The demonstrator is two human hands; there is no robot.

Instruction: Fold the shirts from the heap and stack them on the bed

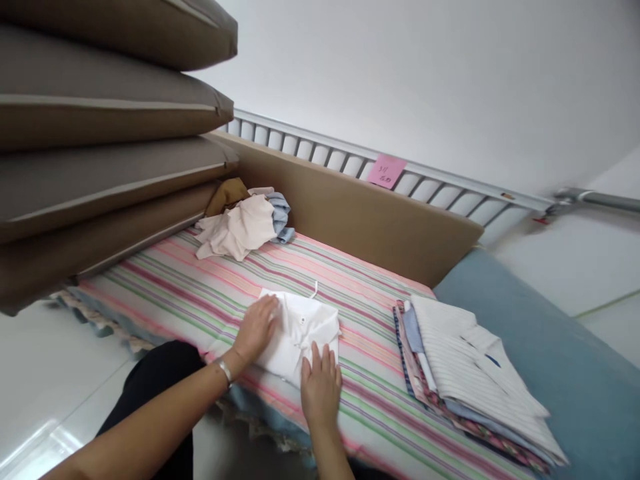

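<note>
A white garment (303, 323), probably a shirt, lies folded into a compact shape on a striped cloth (370, 347). A small button shows near its middle, and a thin white strip sticks up at its far edge. My left hand (256, 328) rests along its left side, fingers stretched out over the fabric. At the near right corner my right hand (321, 387) lies flat, its fingers extended on the garment. Neither hand grips anything that I can see.
Folded clothes (475, 373) are stacked at the right, a striped white shirt on top. Crumpled clothes (245, 223) lie at the far left. Thick brown cushions (115, 120) tower on the left. A brown board (360, 213) and radiator (320, 153) with a pink note (387, 171) line the back.
</note>
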